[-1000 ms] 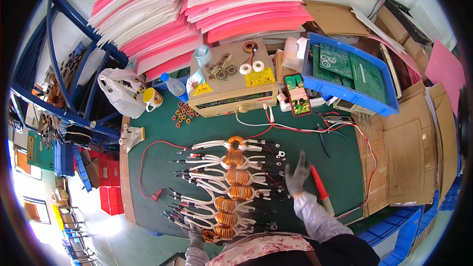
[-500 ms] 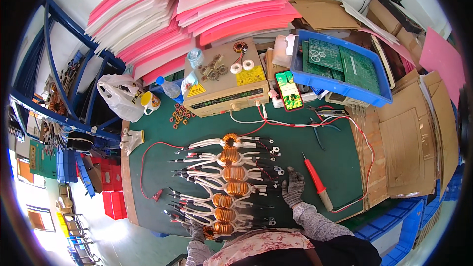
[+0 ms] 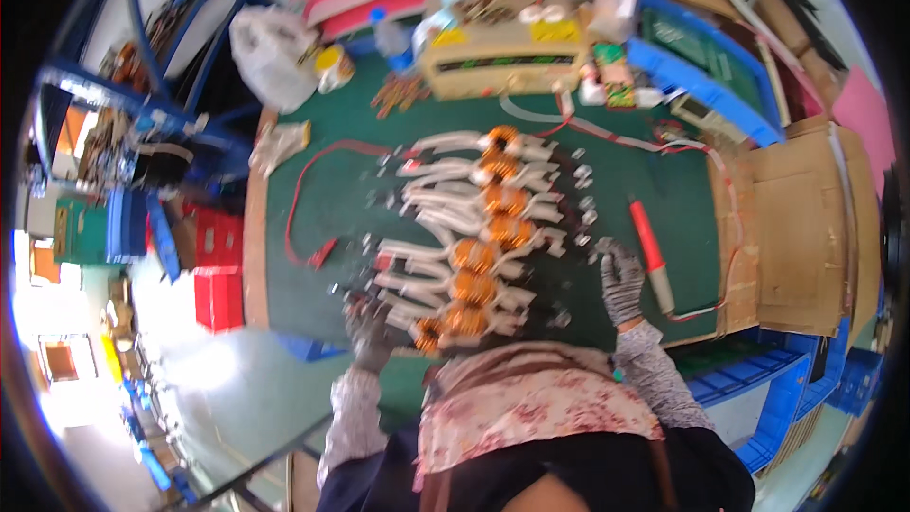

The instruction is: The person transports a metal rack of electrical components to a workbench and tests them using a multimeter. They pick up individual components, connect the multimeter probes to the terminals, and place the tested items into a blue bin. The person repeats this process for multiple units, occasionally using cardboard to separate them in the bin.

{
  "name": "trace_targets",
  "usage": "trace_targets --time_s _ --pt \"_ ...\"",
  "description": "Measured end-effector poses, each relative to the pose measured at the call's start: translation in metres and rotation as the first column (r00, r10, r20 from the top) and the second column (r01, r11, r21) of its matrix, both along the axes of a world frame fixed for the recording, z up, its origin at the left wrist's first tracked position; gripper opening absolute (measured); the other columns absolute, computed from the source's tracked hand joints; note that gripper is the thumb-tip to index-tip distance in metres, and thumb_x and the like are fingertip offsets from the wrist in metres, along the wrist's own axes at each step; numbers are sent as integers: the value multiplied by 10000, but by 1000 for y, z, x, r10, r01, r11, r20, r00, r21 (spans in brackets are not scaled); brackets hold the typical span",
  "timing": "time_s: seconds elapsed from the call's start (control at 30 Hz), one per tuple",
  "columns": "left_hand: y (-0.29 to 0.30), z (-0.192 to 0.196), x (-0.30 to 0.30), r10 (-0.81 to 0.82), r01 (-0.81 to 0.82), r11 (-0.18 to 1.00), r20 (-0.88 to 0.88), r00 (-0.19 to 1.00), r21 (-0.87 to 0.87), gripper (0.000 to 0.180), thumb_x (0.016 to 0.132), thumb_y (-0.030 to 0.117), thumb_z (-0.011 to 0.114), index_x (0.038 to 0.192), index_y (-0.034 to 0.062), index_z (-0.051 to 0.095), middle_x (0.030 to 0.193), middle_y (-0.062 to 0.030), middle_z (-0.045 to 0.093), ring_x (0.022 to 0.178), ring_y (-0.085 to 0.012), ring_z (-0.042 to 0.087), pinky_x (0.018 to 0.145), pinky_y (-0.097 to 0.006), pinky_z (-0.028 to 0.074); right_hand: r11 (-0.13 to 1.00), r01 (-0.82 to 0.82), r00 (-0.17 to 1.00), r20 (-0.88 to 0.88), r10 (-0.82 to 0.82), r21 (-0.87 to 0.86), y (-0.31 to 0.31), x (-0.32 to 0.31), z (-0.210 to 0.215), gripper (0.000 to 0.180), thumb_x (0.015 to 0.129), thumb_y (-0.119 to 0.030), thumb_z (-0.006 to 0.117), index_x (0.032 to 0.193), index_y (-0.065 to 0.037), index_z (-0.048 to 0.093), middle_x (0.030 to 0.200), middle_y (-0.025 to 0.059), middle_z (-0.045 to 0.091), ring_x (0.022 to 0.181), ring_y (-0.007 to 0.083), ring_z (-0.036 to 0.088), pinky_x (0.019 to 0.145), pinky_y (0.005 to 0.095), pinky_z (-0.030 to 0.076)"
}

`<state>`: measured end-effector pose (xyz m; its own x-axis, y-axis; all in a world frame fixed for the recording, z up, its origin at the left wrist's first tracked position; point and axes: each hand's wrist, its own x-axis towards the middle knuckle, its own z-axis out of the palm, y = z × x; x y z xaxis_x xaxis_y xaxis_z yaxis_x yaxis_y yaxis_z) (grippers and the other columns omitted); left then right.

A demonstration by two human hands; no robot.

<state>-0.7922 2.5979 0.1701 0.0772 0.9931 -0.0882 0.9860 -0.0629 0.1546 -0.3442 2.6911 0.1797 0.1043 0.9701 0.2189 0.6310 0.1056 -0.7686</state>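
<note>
From afar I see copper-wound toroidal coils (image 3: 509, 231) right of the left hand (image 3: 368, 330), its grip near their white leads (image 3: 422, 289) too blurred to tell, and left of the loosely open right hand (image 3: 622, 282), a red probe (image 3: 646, 237) just right of it

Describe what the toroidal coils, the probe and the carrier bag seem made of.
Toroidal coils: probably glossy copper wire, from their lined orange sheen. Probe: likely smooth plastic, from its even red and beige colouring. Carrier bag: apparently thin plastic film, white and crinkled.
</note>
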Motion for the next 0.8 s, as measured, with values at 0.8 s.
trace_targets --time_s 0.8 --pt "-39 -27 -42 -436 470 879 271 859 -77 592 683 179 620 1240 133 425 1184 -101 479 1124 -303 412 995 -438 283 876 -399 713 510 481 -269 -163 -227 -46 524 737 -176 550 1238 -82 431 1188 137 502 1093 306 467 909 426 372"
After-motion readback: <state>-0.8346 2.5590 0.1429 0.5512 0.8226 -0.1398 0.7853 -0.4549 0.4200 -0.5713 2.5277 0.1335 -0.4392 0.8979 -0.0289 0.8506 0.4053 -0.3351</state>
